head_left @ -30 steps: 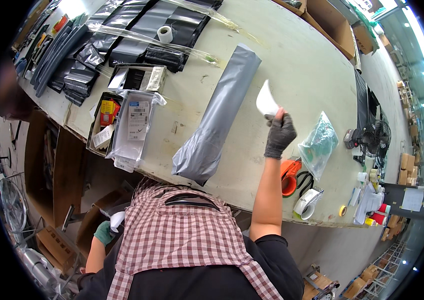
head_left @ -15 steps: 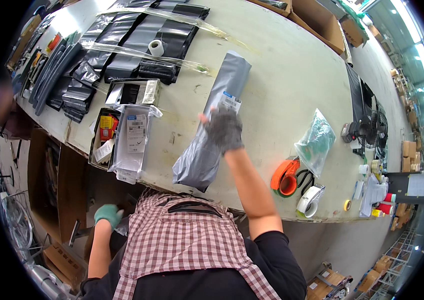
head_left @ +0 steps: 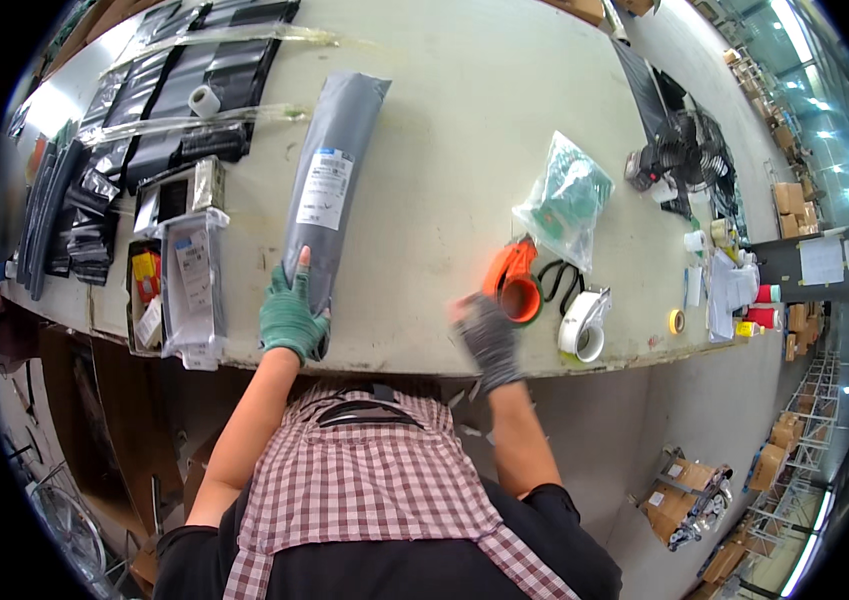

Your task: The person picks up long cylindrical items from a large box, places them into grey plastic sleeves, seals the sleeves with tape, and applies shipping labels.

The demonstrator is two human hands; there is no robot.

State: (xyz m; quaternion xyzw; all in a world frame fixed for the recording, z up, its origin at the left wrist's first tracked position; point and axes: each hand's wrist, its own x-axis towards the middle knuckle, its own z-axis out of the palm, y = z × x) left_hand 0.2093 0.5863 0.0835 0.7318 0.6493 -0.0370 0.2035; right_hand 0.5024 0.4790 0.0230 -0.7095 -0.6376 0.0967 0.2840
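Observation:
A long grey mailing bag (head_left: 344,135) lies on the table, with a white shipping label (head_left: 326,190) on top. My left hand (head_left: 294,318), in a green glove with bare fingertips, grips its near end, fingers stretched along the bag and thumb at its right side. My right hand (head_left: 491,345), in a dark grey glove, is beside the orange tape dispenser (head_left: 512,285) at the table's front edge. Its fingers are smeared by motion, so I cannot see whether they touch the dispenser. Black scissors (head_left: 562,285) and a white tape roll (head_left: 584,328) lie just right of the dispenser.
A clear bag with green contents (head_left: 569,195) lies behind the scissors. Boxes with a labelled grey packet (head_left: 194,285) stand at the left front. Black plastic bags (head_left: 219,75) cover the far left, with a small white roll (head_left: 203,100). A black fan (head_left: 689,155) stands at the right.
My left hand has come up from below the table onto the bag. My right hand has let go of the bag and moved right to the dispenser. The bag now shows its label fully.

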